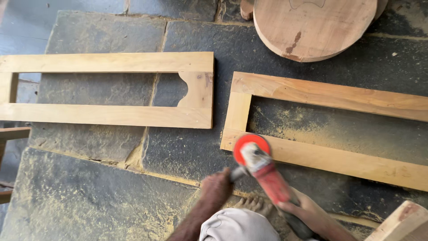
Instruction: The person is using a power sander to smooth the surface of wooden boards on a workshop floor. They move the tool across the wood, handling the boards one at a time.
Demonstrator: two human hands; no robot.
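A red angle grinder (263,172) with a round red sanding disc (251,148) rests on the lower left corner of a wooden frame (330,96) lying on the stone floor. My left hand (217,187) grips the grinder's side handle. My right hand (296,206) is closed around the grinder's body near its rear. A bare foot (255,204) shows between my arms, just below the tool.
A second, paler wooden frame (107,115) lies to the left on the dark stone slabs (89,196), which are dusted with sawdust. A round wooden disc (312,27) sits at the top. A wood piece (403,223) pokes in at the bottom right.
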